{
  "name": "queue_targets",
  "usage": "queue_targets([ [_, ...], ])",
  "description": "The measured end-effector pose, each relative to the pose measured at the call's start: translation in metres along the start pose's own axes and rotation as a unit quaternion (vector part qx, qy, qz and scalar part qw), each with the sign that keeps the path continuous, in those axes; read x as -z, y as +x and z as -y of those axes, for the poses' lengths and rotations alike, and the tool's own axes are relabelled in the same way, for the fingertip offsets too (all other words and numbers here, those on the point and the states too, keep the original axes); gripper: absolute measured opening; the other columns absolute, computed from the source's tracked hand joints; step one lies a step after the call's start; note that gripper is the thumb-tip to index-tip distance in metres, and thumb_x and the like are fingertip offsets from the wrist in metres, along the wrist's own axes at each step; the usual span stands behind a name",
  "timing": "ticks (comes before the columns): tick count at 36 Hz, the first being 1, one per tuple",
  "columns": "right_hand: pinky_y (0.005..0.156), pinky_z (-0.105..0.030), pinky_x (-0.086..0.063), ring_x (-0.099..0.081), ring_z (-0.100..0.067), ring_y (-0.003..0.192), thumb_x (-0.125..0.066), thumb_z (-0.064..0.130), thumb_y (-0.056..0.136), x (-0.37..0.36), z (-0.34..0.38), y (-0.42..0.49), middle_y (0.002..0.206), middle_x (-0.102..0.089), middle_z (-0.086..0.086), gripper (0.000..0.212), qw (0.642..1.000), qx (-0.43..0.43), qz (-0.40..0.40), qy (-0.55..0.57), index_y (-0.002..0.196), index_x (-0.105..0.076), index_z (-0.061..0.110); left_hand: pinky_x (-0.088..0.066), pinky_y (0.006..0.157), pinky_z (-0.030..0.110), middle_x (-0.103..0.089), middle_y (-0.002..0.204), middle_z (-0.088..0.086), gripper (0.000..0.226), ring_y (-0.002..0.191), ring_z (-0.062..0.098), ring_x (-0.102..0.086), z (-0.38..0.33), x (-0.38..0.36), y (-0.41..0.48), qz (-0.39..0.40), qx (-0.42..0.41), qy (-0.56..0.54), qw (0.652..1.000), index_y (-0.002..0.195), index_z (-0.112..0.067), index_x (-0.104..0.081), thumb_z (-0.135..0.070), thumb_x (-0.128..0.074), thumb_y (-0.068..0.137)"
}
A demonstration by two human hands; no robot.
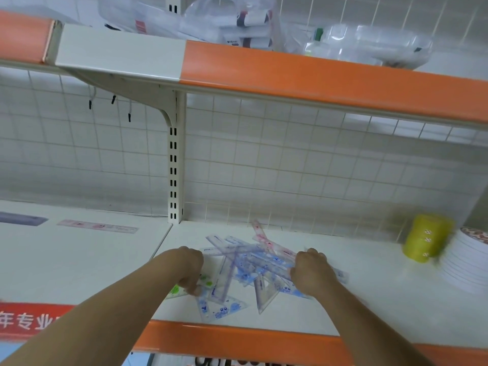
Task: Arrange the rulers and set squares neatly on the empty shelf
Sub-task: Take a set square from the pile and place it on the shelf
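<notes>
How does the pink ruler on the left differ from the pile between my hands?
The pink ruler lies alone, flat and untouched; the pile is a crossed jumble, mostly blue, clasped between the left hand and right hand. Both lie on white shelving.

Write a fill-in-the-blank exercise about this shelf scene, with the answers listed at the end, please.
1. The shelf has a front edge coloured ____.
2. The left hand and right hand are at ____ sides of the pile of rulers and set squares.
3. Right of the pile stands a ____ cylinder, beside stacked plates.
4. A single pink ruler lies ____ of the upright post.

Answers: orange; opposite; yellow; left.
</notes>
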State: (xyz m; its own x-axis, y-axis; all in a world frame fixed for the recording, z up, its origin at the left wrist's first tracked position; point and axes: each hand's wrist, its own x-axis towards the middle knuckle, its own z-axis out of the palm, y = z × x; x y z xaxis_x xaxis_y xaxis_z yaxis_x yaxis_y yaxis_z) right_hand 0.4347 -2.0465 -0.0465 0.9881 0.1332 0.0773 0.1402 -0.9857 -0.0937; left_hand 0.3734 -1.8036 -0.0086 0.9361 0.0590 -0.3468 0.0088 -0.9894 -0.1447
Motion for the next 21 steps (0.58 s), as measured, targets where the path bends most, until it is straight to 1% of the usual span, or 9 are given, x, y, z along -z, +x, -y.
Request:
queue_targets([
  [1,0.095,-0.029,-0.039,-0.047,-0.026,0.115,-0.046,0.028,0.096,0.0,0.001,0.0,0.121,-0.049,-0.01,0.03,1.0,0.001,-0.002,0.002,0.116,-0.056,0.009,-0.044,0.09,0.028,-0.051,0.125,0.009,0.068,0.101,0.019,-0.048,0.0,0.0,-0.001,0.0,0.004,-0.003,1.0,0.134,-0.007,-0.04,-0.046,-0.066,0.085],
  [3,0.095,-0.03,-0.039,-0.047,-0.025,0.115,-0.043,0.031,0.096,-0.001,0.004,0.001,0.121,-0.049,-0.01,0.032,1.0,0.006,-0.007,0.007,0.118,-0.055,0.01,-0.044,0.095,0.03,-0.048,0.131,0.01,0.073,0.112,0.021,-0.049,0.001,0.0,-0.002,0.002,0.011,-0.009,1.0,0.136,-0.006,-0.037,-0.047,-0.067,0.084],
  [7,0.093,-0.029,-0.04,-0.047,-0.026,0.114,-0.043,0.029,0.097,-0.005,0.009,0.002,0.119,-0.049,-0.01,0.03,1.0,0.021,-0.005,0.004,0.116,-0.057,0.011,-0.045,0.088,0.029,-0.052,0.127,0.009,0.081,0.103,0.021,-0.053,0.005,-0.001,0.0,0.001,0.011,-0.045,0.999,0.136,-0.005,-0.031,-0.044,-0.074,0.079],
  [9,0.091,-0.028,-0.041,-0.048,-0.027,0.113,-0.045,0.026,0.096,-0.006,0.01,0.002,0.118,-0.05,-0.01,0.027,1.0,0.023,-0.004,-0.002,0.114,-0.058,0.01,-0.045,0.085,0.028,-0.053,0.125,0.008,0.08,0.097,0.02,-0.051,0.005,-0.001,0.001,0.006,0.006,-0.055,0.998,0.135,-0.005,-0.03,-0.04,-0.075,0.079],
  [13,0.09,-0.028,-0.041,-0.049,-0.027,0.112,-0.047,0.024,0.095,-0.006,0.011,0.002,0.117,-0.052,-0.01,0.027,1.0,0.027,-0.006,-0.001,0.117,-0.057,0.013,-0.04,0.075,0.024,-0.051,0.104,0.004,0.065,0.089,0.018,-0.048,0.005,-0.002,0.0,0.019,-0.007,-0.04,0.999,0.13,-0.003,-0.044,-0.042,-0.07,0.084],
  [15,0.09,-0.029,-0.042,-0.048,-0.026,0.113,-0.048,0.023,0.094,-0.004,0.011,0.002,0.117,-0.051,-0.009,0.028,1.0,0.022,-0.004,-0.002,0.119,-0.055,0.013,-0.039,0.075,0.024,-0.049,0.102,0.003,0.063,0.089,0.017,-0.048,0.005,-0.002,-0.001,0.024,-0.008,-0.034,0.999,0.128,-0.004,-0.047,-0.043,-0.068,0.084],
  [17,0.09,-0.029,-0.042,-0.048,-0.026,0.113,-0.048,0.022,0.094,-0.004,0.011,0.002,0.118,-0.05,-0.009,0.027,1.0,0.018,0.0,-0.004,0.119,-0.055,0.013,-0.04,0.078,0.025,-0.049,0.102,0.003,0.063,0.094,0.018,-0.048,0.005,-0.002,-0.001,0.022,-0.013,-0.019,1.0,0.128,-0.004,-0.049,-0.046,-0.067,0.085],
  [19,0.09,-0.029,-0.042,-0.048,-0.025,0.112,-0.049,0.022,0.094,-0.004,0.011,0.002,0.117,-0.05,-0.009,0.025,1.0,0.014,0.0,-0.009,0.116,-0.056,0.012,-0.043,0.087,0.028,-0.047,0.106,0.006,0.063,0.106,0.02,-0.045,0.004,-0.002,-0.001,0.019,-0.013,-0.003,1.0,0.128,-0.004,-0.049,-0.048,-0.064,0.086],
  [21,0.089,-0.028,-0.041,-0.05,-0.024,0.11,-0.048,0.021,0.094,-0.003,0.011,0.002,0.111,-0.051,-0.008,0.023,1.0,0.014,0.001,-0.013,0.112,-0.058,0.012,-0.043,0.091,0.03,-0.047,0.115,0.009,0.063,0.104,0.019,-0.038,0.004,-0.002,-0.001,0.021,-0.012,-0.003,1.0,0.131,-0.004,-0.047,-0.047,-0.063,0.087],
])
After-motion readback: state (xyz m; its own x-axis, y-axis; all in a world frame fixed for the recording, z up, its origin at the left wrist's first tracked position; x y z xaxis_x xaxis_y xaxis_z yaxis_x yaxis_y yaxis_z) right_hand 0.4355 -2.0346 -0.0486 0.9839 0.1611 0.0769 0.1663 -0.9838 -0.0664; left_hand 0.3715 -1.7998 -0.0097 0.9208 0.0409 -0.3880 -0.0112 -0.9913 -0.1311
